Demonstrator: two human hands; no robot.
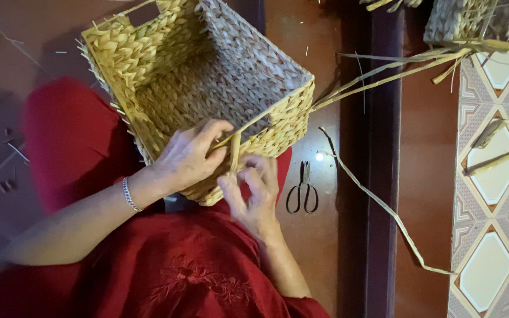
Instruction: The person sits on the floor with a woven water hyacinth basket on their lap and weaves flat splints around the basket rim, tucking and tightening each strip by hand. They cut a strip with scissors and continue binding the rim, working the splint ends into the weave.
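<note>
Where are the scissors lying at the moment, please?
In the head view, the black scissors lie on the brown floor, just right of the right hand and below the woven basket corner.

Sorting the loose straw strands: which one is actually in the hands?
The strand at the basket rim, pinched between both hands; the others trail loose over the floor.

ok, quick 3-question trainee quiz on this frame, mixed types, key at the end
1. True or false: both hands touch the woven basket.
2. Multiple choice: what lies on the floor beside the right hand? A) knife B) scissors C) pliers
3. Fill in: the left hand wears a ___ at the wrist.

Key: 1 true; 2 B; 3 bracelet. The fingers pinch a straw strand at the basket's rim.
</note>
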